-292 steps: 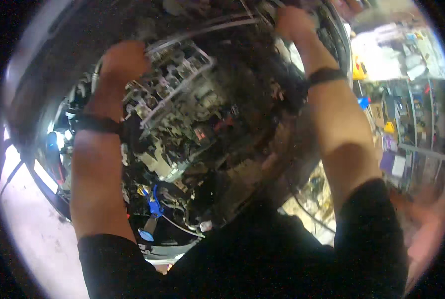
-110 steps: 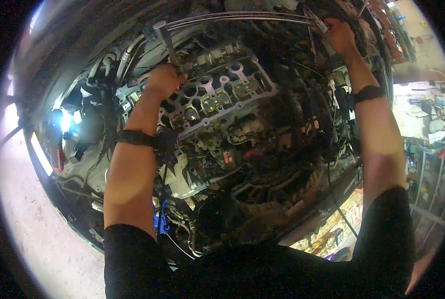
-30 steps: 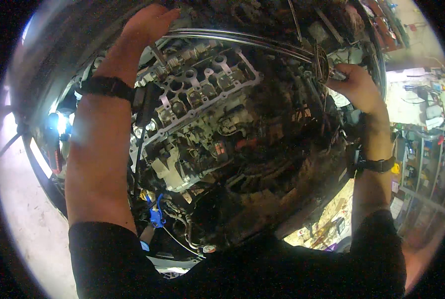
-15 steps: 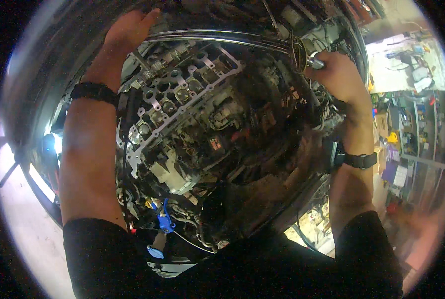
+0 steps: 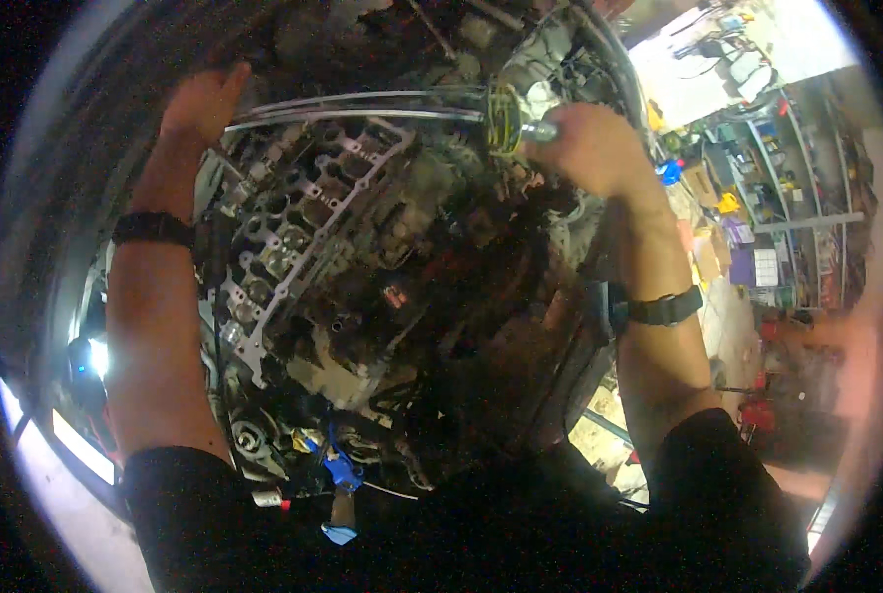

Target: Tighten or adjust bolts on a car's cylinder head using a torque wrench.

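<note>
My left hand (image 5: pixel 202 107) is closed at the left end of long, shiny metal rods (image 5: pixel 362 109) spanning the far side of an engine. Its index finger points up and away; the grip's underside is hidden. My right hand (image 5: pixel 592 148) is wrapped round a short silvery metal cylinder (image 5: pixel 538 130) at the rods' right end. Just left of that cylinder is a loop of yellowish wire (image 5: pixel 504 119). Below and between my hands lies the engine's exposed cylinder head (image 5: pixel 288 242), a pale metal frame with round openings.
A blue plastic part (image 5: pixel 341 467) and a light-blue-tipped piece (image 5: pixel 339 534) sit at the bay's near edge. A lit lamp (image 5: pixel 95 358) shines at the left. Shelves (image 5: pixel 797 188) crowded with boxes and parts stand to the right, below a cluttered white surface (image 5: pixel 738 59).
The view has swung so that the engine, rods and both hands appear farther left. More of the shelves shows at the right. Both hands keep their places at the rods' ends.
</note>
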Tool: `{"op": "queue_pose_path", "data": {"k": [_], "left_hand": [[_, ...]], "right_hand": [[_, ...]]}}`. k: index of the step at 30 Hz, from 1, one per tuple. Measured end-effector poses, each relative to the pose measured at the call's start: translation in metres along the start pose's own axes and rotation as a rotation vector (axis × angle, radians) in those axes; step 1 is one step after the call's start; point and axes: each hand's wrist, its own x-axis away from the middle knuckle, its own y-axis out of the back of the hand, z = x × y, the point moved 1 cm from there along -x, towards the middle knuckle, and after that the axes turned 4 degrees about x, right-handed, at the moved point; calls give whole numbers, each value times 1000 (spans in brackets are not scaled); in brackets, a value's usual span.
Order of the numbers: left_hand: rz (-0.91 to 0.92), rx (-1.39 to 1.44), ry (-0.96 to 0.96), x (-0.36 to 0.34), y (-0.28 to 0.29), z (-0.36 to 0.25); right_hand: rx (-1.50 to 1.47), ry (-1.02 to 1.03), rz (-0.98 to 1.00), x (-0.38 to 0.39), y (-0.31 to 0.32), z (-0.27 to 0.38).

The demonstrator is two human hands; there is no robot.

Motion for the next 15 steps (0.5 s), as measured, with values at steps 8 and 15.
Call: {"op": "queue_pose_path", "data": {"k": [8, 15], "left_hand": [[91, 107, -50, 16, 19, -28], [-92, 118, -146, 15, 8, -6]], "right_hand": [[0, -101, 50, 37, 14, 16], [-51, -167, 9, 63, 22, 46]]}}
